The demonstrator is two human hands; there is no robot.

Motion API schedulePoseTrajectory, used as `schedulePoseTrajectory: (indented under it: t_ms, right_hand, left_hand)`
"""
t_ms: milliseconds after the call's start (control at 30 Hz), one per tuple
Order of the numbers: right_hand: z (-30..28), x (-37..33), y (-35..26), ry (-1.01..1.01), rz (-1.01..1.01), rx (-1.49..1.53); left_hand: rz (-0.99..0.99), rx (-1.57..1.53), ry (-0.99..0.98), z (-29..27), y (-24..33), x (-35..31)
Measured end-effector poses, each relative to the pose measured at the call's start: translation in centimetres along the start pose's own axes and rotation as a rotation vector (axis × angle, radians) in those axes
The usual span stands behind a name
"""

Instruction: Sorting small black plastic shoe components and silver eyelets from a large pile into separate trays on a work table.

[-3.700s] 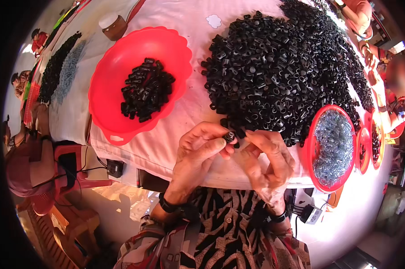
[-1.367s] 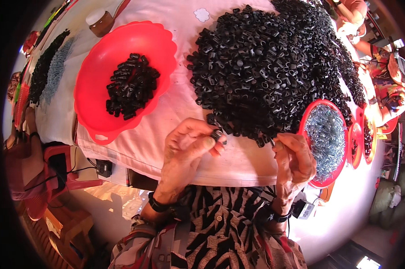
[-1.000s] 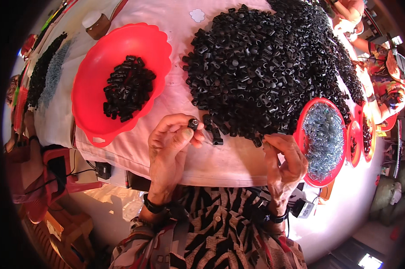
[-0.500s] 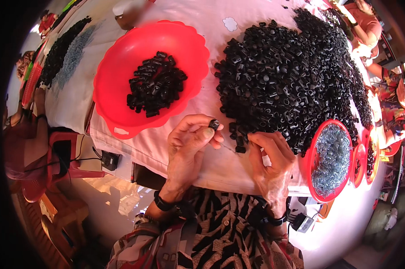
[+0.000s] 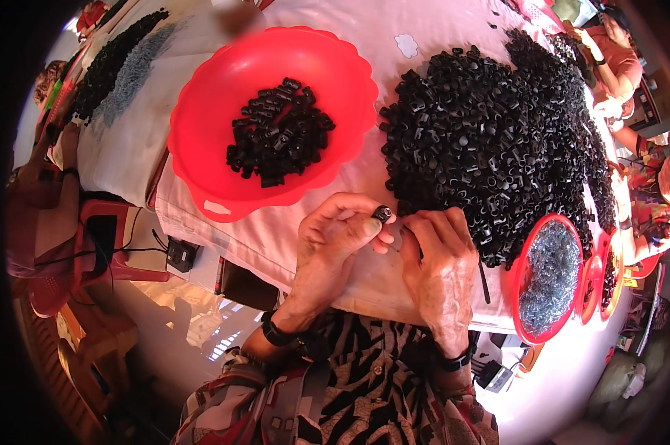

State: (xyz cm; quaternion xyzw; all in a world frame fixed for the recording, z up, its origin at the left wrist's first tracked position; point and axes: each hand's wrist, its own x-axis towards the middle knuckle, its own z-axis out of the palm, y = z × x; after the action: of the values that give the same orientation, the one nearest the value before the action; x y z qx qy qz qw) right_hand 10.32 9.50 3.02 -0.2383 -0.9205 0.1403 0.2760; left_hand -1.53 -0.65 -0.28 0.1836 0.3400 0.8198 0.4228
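Note:
My left hand (image 5: 333,248) pinches a small black plastic piece (image 5: 382,214) between thumb and fingers; its end shows a small, pale, shiny spot. Close beside it on the right, my right hand (image 5: 444,271) has its fingers bent and pressed together, their tips near that piece. Whatever those fingers grip, if anything, is hidden. Just beyond the right hand spreads a large heap of small black plastic pieces (image 5: 490,141). Beyond the left hand, a red scalloped basin (image 5: 209,96) holds a small pile of similar black pieces (image 5: 279,133).
A red bowl of clear bluish small parts (image 5: 548,274) stands at the table's right edge, with smaller bowls beside it. A thin black stick (image 5: 484,283) lies by my right hand. Black and bluish heaps lie far left. Other people sit at left and right.
My right hand has moved from the edge of the heap leftward to beside my left hand. My left hand still holds the black piece. The view has shifted slightly.

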Motion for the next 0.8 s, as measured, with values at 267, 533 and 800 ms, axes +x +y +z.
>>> schedulePoseTrajectory:
  t_ms: [267, 533, 800]
  right_hand:
    - [-2.0, -1.6, 0.1, 0.194, 0.488, 0.901]
    - [-2.9, -2.1, 0.0, 0.292, 0.564, 1.086]
    - [-2.5, -2.4, 0.0, 0.327, 0.611, 1.154]
  left_hand:
    - [-0.08, 0.047, -0.03, 0.8, -0.1, -0.2]
    - [-0.194, 0.135, -0.116, 2.4, -1.1, -0.4]
    - [-0.189, 0.229, -0.126, 2.6, -1.3, -0.5]
